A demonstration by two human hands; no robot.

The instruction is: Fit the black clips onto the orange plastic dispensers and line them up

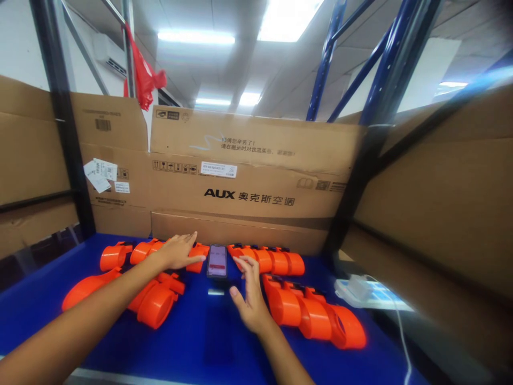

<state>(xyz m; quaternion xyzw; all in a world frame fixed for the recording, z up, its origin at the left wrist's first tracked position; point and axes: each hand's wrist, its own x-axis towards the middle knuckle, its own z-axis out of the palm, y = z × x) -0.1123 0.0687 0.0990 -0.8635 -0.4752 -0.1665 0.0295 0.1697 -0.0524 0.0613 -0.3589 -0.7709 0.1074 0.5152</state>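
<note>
My left hand reaches over the back left row of orange plastic cylinder-shaped parts, fingers stretched out and thumb apart. It holds nothing I can see; whether it touches a part is hidden. My right hand hovers right of the middle, fingers slightly curved and spread, with nothing in it. Nearest to it are a back right row of orange parts and a front right row. Between my hands a phone with a lit screen lies at the back. Beneath my left forearm are more orange parts.
Blue cloth covers the table. Cardboard panels wall off the back and sides, beside dark rack posts. A white power strip with a cable sits at the right. A red bag hangs at the upper left.
</note>
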